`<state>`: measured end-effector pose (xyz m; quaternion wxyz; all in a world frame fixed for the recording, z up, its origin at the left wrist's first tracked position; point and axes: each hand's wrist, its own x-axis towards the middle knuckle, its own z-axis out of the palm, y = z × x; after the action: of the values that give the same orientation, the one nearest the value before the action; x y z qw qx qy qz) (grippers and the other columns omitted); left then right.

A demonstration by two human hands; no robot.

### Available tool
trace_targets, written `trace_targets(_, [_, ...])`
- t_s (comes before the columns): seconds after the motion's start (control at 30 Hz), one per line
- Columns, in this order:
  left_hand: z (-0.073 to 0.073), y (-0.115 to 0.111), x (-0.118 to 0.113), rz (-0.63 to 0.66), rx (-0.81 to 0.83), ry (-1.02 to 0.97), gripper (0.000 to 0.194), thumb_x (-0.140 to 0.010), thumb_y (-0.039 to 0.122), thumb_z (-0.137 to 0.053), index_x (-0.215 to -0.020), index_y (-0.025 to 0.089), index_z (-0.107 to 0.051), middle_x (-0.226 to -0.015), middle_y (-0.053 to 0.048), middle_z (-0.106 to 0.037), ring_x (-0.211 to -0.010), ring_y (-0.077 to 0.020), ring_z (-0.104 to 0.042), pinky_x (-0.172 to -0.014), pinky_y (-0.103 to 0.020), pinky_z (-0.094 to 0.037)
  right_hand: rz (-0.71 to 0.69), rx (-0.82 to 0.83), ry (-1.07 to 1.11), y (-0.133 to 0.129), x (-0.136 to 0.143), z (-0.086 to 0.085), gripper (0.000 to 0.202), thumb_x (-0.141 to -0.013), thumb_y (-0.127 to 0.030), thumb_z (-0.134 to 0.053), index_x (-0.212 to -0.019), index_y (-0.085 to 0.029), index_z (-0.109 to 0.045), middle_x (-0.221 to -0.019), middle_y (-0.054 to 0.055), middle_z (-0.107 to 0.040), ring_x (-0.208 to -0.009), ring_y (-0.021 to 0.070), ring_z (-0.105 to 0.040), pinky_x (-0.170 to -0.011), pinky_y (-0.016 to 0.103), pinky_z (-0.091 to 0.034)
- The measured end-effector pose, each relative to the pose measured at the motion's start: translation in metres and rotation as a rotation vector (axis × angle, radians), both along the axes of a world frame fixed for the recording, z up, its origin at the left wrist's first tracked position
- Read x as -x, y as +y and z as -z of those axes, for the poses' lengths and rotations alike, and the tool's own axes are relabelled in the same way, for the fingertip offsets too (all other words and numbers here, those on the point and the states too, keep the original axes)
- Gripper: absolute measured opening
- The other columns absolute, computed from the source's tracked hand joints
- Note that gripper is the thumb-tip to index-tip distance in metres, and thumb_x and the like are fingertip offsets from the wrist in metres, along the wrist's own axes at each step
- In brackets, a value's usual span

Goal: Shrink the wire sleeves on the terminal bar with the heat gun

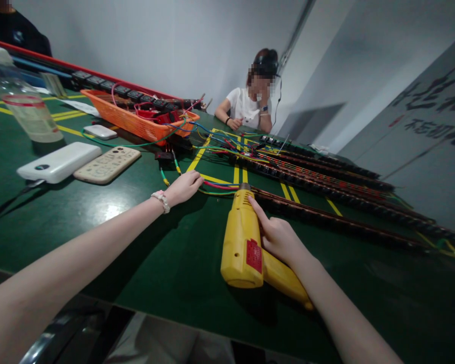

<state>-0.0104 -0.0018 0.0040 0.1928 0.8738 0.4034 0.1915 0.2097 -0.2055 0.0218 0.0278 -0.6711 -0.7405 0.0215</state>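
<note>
A yellow heat gun [237, 237] is gripped in my right hand [278, 235], its metal nozzle [244, 186] pointing away from me at the coloured wires [222, 187]. My index finger lies along its side. My left hand [184, 187] is closed around the same wires, left of the nozzle; the fingertips are partly hidden. From there the wires run right to a long dark strip [326, 217]. Left of my left hand, short wires with green and yellow sleeves [164, 177] lead to a small dark connector [165, 156].
An orange basket [136, 121] holds wires and red parts. At left stand a bottle [30, 111], a white power bank [58, 162] and a phone [106, 165]. Several long strips [364, 197] cover the right side of the green table [167, 268]. A person [250, 103] sits opposite.
</note>
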Motion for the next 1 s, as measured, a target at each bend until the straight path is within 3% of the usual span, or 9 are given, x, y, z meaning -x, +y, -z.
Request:
trace_targets(0.23, [0.002, -0.002, -0.010, -0.023, -0.031, 0.106, 0.053, -0.083, 0.047, -0.019, -0.065, 0.010, -0.052, -0.080, -0.003, -0.057, -0.065, -0.0012, -0.035, -0.068, -0.019, -0.020, -0.069, -0.057, -0.056, 0.005, 0.006, 0.004, 0.076, -0.072, -0.015, -0.038, -0.142, -0.007, -0.010, -0.060, 0.003, -0.050, -0.055, 0.0121, -0.042, -0.056, 0.021, -0.029])
trace_targets(0.63, [0.006, 0.005, -0.009, -0.027, 0.043, 0.065, 0.057, -0.081, 0.052, -0.020, -0.069, 0.010, -0.056, -0.073, -0.003, -0.057, -0.059, 0.0001, -0.032, -0.062, -0.017, -0.017, -0.296, -0.057, -0.093, 0.034, 0.063, -0.008, 0.083, -0.069, -0.015, -0.037, -0.142, -0.006, 0.002, -0.062, 0.002, -0.056, -0.052, 0.0126, -0.039, -0.066, 0.025, -0.034])
trace_targets(1.0, [-0.003, -0.006, -0.005, -0.019, 0.073, -0.029, 0.059, -0.079, 0.056, -0.024, -0.058, 0.007, -0.049, -0.059, -0.001, -0.048, -0.054, 0.0017, -0.029, -0.056, -0.018, -0.016, -0.224, -0.008, -0.044, 0.022, 0.045, -0.001, 0.082, -0.067, -0.015, -0.036, -0.142, -0.007, -0.004, -0.064, 0.004, -0.056, -0.059, 0.0143, -0.046, -0.060, 0.024, -0.031])
